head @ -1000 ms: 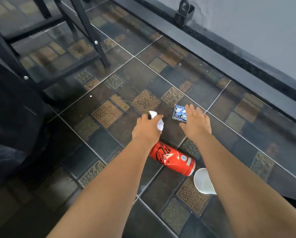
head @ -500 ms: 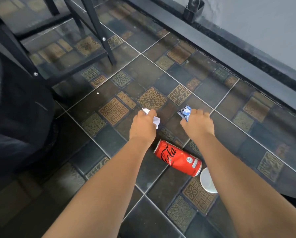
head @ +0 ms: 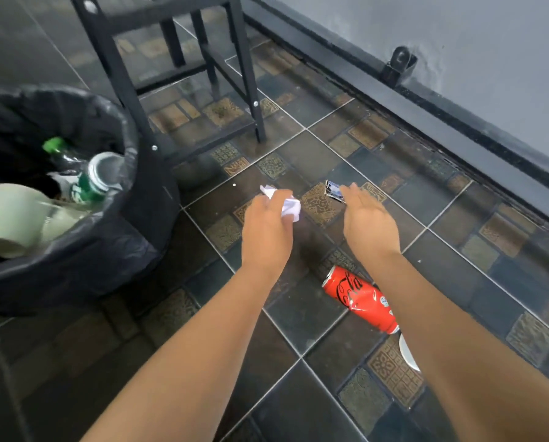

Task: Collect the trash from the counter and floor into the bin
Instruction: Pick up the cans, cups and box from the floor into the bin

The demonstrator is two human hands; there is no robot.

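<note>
Your left hand (head: pixel 268 228) grips crumpled paper (head: pixel 285 204), your right hand (head: pixel 367 218) pinches a wrapper (head: pixel 334 190); bin (head: pixel 120 250) partly filled, red can (head: pixel 359 298) remains on the floor (head: pixel 298 330).

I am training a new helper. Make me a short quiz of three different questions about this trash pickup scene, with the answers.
1. True or false: the red soda can is already inside the bin.
2. Which hand holds the crumpled white paper? A) left hand B) right hand C) neither
3. Fill in: the right hand's fingertips hold a small printed ___.

Key: 1. False; it lies on its side on the tiled floor, beside the right forearm. 2. A. 3. wrapper; the print is too small to read.
</note>
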